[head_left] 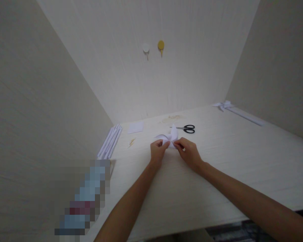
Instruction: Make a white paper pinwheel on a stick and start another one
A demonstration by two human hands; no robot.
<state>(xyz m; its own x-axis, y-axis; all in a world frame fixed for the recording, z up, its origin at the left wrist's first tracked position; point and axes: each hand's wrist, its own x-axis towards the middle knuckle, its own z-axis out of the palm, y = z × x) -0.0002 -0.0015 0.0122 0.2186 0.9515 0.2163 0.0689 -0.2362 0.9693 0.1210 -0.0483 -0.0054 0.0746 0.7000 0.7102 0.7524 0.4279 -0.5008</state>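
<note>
Both hands meet over the middle of the table around a white paper pinwheel (174,132) with curled blades. My left hand (158,150) pinches its left side, thumb near the centre. From the right, my right hand (190,152) has its thumb and fingertips closed at the paper's centre; whether something small is between them cannot be made out. Just behind the paper lies a pair of scissors (189,129) with black handles, its blades pointing left.
Rolled white paper sticks (110,142) lie along the left wall. Near them are a square paper sheet (135,127) and some small thin yellowish pieces (131,143). A pinwheel on a paper stick (244,116) rests at the right back. Two hooks, one white (146,48), one yellow (161,45), hang on the wall.
</note>
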